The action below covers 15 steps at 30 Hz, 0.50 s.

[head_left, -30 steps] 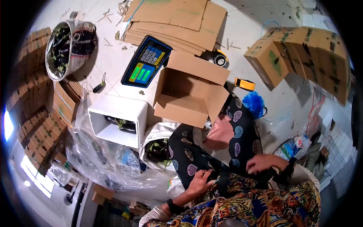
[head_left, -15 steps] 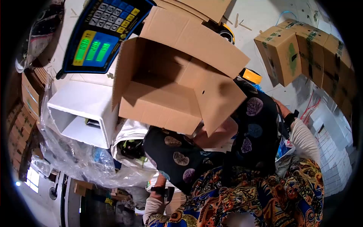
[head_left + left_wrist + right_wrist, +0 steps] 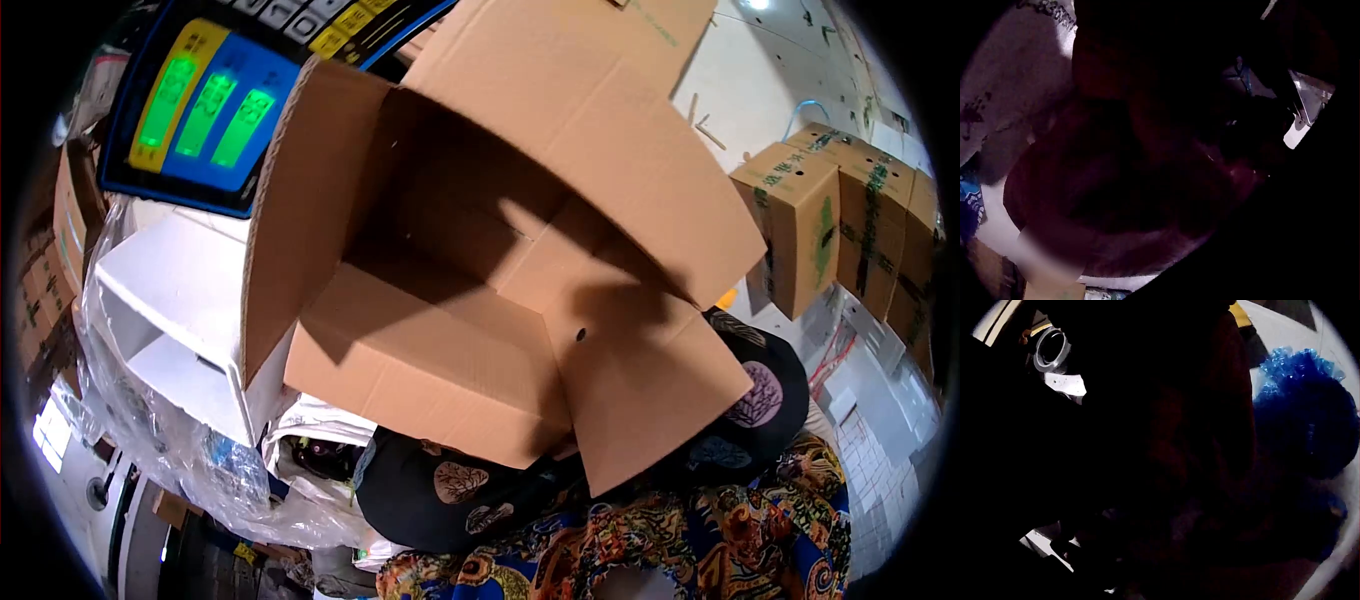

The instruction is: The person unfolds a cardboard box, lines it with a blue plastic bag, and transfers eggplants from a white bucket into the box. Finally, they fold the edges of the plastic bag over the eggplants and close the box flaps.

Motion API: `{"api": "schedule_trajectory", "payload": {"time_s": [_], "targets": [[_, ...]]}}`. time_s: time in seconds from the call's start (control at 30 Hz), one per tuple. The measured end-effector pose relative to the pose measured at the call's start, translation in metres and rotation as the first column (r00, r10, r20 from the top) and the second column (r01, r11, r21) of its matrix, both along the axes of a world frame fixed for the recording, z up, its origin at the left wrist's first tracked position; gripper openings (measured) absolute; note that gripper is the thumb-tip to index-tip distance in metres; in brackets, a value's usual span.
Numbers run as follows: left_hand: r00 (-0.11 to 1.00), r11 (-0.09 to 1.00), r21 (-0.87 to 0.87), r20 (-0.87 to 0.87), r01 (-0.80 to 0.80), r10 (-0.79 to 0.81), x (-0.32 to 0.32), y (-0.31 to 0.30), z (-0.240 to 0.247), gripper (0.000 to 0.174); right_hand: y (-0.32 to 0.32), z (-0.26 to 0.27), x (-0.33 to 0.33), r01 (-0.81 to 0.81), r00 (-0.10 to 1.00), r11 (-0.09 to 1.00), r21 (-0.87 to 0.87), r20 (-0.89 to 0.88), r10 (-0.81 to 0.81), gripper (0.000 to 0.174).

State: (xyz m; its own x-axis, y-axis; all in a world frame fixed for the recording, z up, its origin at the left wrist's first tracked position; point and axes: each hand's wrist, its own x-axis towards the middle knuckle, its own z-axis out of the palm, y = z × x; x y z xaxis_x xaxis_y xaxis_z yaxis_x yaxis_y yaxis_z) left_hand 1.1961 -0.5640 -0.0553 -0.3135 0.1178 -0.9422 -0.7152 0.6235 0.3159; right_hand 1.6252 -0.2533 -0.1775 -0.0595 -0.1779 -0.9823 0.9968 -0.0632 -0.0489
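An open cardboard box (image 3: 430,370) with its flaps spread fills the middle of the head view, over the crossed legs in dark patterned trousers (image 3: 490,490). Neither hand shows in the head view. In the left wrist view my left hand (image 3: 1116,187) is a dark reddish mass, its fingers lost in shadow. My right hand (image 3: 1225,412) is nearly black in the right wrist view, beside a crinkled blue plastic bundle (image 3: 1310,419). I cannot tell what either hand holds. A clear tape roll (image 3: 1052,350) appears at that view's upper left.
A scale display (image 3: 210,110) with lit green digits stands at upper left. Below it lies a white foam box (image 3: 170,260), with clear plastic sheeting (image 3: 170,420) around it. A white sack (image 3: 345,425) holds dark eggplants (image 3: 325,458). Taped cartons (image 3: 800,220) stand at right.
The head view has moved in closer, so the box and scale display look larger. Both hands left the lap, moving out to the sides, and are now out of the head view.
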Motion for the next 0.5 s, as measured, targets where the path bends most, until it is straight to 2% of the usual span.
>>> {"api": "schedule_trajectory", "payload": {"time_s": [0.17, 0.3, 0.4, 0.5], "targets": [[0.99, 0.991, 0.096, -0.119, 0.09, -0.079, -0.016, 0.013, -0.015, 0.019, -0.005, -0.051, -0.032, -0.081, 0.99, 0.996, 0.045, -0.108, 0.086, 0.029], [0.934, 0.956, 0.178, -0.315, 0.233, -0.169, -0.05, 0.044, -0.009, 0.019, 0.017, -0.078, -0.055, -0.108, 0.976, 0.986, 0.13, -0.177, 0.13, 0.031], [0.82, 0.884, 0.24, -0.524, 0.402, -0.231, -0.086, 0.092, 0.005, 0.019, 0.045, -0.081, -0.077, -0.082, 0.962, 0.969, 0.232, -0.236, 0.138, 0.034], [0.639, 0.768, 0.265, -0.733, 0.583, -0.232, -0.12, 0.157, 0.028, 0.019, 0.079, -0.08, -0.1, -0.007, 0.933, 0.926, 0.376, -0.331, 0.142, 0.036]]}}
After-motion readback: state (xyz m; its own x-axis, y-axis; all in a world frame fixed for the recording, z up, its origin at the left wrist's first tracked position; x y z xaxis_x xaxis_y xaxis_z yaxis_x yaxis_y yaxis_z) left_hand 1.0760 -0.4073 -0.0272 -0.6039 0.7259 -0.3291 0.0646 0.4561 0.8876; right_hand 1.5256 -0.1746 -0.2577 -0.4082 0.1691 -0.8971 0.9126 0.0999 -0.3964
